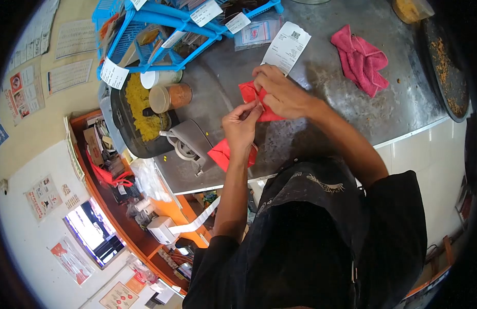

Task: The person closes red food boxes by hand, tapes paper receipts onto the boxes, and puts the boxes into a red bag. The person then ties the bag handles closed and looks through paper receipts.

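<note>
Red packet (272, 114): on the bench (308, 141), under and between the two hands; colour shows at its far corner and its near side. Exact fold or seam too small to make out.
Left hand (239, 126): thumb and forefinger clamped at the packet's left side, wrist low. Best used as the anchor, I judge: pinch firm, not dragging.
Right hand (282, 95): fingers curled and clamped on the packet, knuckles up, tips close to the left ones. Suits the finer work; short, light strokes along the edge would keep the material from creasing or tearing.
Meeting fingertips: hands nearly together, packet partly hidden below. Lifting one finger at a time would give a clearer look at the edge without losing hold.
Second red piece (219, 153): by the left wrist, near the bench's edge. A sweeping forearm could nudge it off; small wrist moves seem safer.
Printed slip (286, 49): just beyond the right hand. Better kept flat, out from under the knuckles.
Grey device (191, 139): left of the left hand, ring part facing the near edge. Elbow room is tighter on that side.
Pink cloth (358, 62): crumpled, well apart, right of the slip.
</note>
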Demonstrator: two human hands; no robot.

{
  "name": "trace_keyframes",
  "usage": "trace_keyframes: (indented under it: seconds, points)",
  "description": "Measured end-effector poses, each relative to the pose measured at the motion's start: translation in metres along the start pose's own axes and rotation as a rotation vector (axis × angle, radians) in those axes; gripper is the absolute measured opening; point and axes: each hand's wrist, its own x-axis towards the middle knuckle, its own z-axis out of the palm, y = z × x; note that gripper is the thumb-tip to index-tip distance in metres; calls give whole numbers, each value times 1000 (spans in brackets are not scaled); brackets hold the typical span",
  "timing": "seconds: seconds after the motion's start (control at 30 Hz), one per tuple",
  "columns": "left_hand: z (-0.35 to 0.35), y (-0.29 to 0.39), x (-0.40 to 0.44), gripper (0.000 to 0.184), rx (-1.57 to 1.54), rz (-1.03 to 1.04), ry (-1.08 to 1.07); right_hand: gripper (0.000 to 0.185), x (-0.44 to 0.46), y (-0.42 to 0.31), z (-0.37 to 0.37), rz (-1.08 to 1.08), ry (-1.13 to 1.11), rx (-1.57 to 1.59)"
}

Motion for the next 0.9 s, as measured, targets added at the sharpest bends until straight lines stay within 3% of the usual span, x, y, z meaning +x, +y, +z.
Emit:
trace_keyframes:
  seconds: [0.23, 0.33, 0.43, 0.57, 0.67, 0.87, 0.9]
  points:
    - [-8, -8, 2, 20, 14, -30, 29, 21, 26, 17, -31, -87, -446, 93]
    - [0, -7, -4, 19, 5, -28, 70, 19, 37, 9, -28, 34, -537, 67]
    - [5, -15, -5, 19, -17, 34, 79, 15, 29, 13, -11, -79, -425, -83]
    - [6, -26, -5, 20, -240, 78, 118, 17, 23, 16, -9, -58, -399, -33]
    - [3, -29, -5, 18, -183, 51, 151, 18, 22, 13, -13, -33, -392, -16]
    - [0, -9, -1, 11, 397, 148, 117, 15, 19, 16, -13, -41, -347, 21]
    - [2, -8, 1, 12, 352, 121, 83, 14, 19, 15, -13, -47, -342, 28]
